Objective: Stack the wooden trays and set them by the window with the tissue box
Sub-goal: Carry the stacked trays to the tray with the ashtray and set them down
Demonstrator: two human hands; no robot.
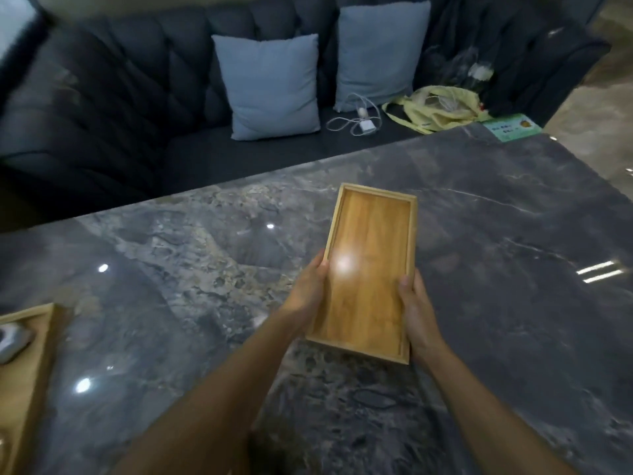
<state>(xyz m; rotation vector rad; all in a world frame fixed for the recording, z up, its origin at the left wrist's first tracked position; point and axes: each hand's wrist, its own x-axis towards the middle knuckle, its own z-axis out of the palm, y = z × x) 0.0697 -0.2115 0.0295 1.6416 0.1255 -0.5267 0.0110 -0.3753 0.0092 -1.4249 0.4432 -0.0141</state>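
We see both hands clamped on the long sides of a wooden tray point(368, 272): the left grip point(306, 289) has its thumb hooked over the left rim and its fingers hidden beneath, while the right grip point(416, 311) lays its thumb along the right rim. We judge that taking it by opposite rims, near its closer end, keeps the shallow tray level and steady for carrying or setting onto another. The tray is empty, its long axis pointing toward the far edge of the desk point(496, 269), over the middle of the marble top; we cannot tell whether it rests there or is lifted just clear.

Both forearms reach forward from the near edge, converging on the tray, wrists roughly straight.

A second wooden tray point(27, 365) sits at the left edge of the desk, well apart, with a blurred grey object point(12, 341) inside. We reckon stacking is not yet done. Neither window nor tissue box can be made out.
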